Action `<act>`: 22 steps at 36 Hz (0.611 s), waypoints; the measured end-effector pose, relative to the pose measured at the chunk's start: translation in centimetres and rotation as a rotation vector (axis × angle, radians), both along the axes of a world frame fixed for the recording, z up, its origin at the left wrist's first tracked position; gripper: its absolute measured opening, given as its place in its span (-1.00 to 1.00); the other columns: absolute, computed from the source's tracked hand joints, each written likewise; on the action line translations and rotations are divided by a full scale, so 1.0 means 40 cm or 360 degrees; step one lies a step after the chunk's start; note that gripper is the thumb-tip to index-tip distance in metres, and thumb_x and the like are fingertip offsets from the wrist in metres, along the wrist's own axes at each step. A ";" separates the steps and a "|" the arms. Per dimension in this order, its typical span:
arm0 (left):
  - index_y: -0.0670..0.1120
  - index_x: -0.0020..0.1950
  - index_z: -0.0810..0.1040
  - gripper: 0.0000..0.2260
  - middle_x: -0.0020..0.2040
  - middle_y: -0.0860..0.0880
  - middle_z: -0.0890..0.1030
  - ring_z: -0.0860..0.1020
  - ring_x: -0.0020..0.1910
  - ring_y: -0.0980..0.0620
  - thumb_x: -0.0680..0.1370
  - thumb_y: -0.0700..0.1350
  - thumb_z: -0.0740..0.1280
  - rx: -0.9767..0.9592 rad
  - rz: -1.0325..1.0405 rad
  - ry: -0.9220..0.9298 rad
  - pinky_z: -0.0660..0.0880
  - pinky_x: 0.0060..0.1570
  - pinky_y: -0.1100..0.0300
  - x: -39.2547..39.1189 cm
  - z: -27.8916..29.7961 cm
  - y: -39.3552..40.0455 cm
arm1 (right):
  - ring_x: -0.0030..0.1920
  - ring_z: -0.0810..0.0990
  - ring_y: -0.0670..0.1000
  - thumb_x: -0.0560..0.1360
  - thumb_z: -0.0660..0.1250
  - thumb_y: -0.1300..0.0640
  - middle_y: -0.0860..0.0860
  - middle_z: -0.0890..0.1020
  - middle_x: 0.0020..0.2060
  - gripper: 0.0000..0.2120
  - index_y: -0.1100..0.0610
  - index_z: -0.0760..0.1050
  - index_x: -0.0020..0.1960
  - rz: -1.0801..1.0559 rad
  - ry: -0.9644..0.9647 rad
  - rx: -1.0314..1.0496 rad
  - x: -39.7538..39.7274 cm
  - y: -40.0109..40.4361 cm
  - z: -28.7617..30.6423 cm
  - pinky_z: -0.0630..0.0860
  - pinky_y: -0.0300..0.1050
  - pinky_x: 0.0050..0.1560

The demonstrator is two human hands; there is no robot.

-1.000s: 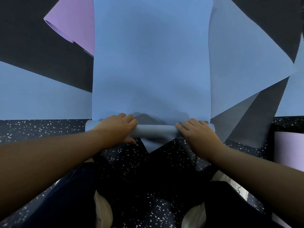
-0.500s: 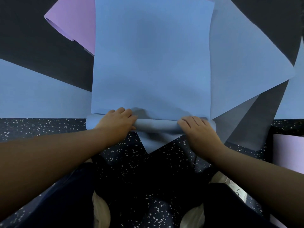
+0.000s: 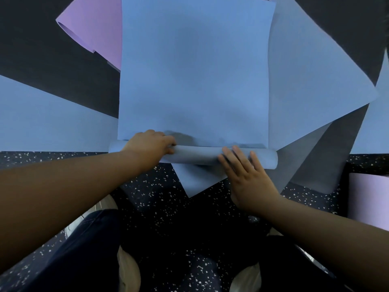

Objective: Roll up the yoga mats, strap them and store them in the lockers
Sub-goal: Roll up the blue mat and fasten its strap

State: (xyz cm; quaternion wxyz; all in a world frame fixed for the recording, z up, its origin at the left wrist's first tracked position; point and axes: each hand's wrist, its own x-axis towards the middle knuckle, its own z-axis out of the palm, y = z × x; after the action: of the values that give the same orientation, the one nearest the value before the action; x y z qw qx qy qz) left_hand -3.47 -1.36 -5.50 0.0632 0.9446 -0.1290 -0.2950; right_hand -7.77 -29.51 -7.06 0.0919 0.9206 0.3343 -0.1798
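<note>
Here, hands (image 3: 197, 165) on half-rolled blue mat (image 3: 194, 70).

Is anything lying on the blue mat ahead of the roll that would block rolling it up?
Nothing visible. Both hands are on the roll, and the blue mat ahead is bare up to the frame's top edge; its far end is out of view.
</note>
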 end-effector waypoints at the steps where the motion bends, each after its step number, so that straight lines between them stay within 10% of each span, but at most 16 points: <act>1: 0.07 0.32 0.44 -0.73 0.16 -0.03 0.52 0.43 0.19 -0.07 0.68 0.02 0.09 0.0003 0.0019 0.0009 0.41 0.14 0.00 -0.002 0.003 0.000 | 0.49 0.22 0.21 0.31 0.07 0.05 0.15 0.24 0.50 -0.23 0.21 0.13 0.51 -0.0002 0.0008 -0.0020 0.008 0.002 0.002 0.14 0.27 0.38; 11: 0.10 0.45 0.34 -0.60 0.25 -0.12 0.52 0.56 0.06 -0.25 0.60 -0.06 0.18 -0.0300 -0.0113 -0.0278 0.50 0.02 -0.05 -0.044 0.025 0.010 | 0.43 0.35 0.24 0.08 0.52 -0.05 0.17 0.37 0.44 0.05 0.22 0.22 0.48 0.0019 0.0111 -0.0028 0.083 0.014 0.013 0.27 0.34 0.32; 22: -0.13 0.45 0.29 -0.25 0.35 -0.23 0.48 0.48 0.32 -0.26 0.34 0.01 0.53 0.0000 -0.0306 -0.0510 0.39 0.18 -0.35 -0.098 -0.003 -0.027 | 0.56 -0.20 0.12 0.46 0.30 -0.24 0.07 -0.18 0.57 0.06 0.12 -0.42 0.51 0.0069 0.0211 -0.0175 0.162 0.027 0.041 -0.15 0.17 0.50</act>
State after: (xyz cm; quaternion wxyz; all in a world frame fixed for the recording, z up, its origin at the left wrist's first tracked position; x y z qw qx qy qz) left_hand -7.38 -2.45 -5.63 0.0132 0.9628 -0.2272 -0.1454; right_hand -1.29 -28.42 -5.42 0.1240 0.8928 0.3492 -0.2563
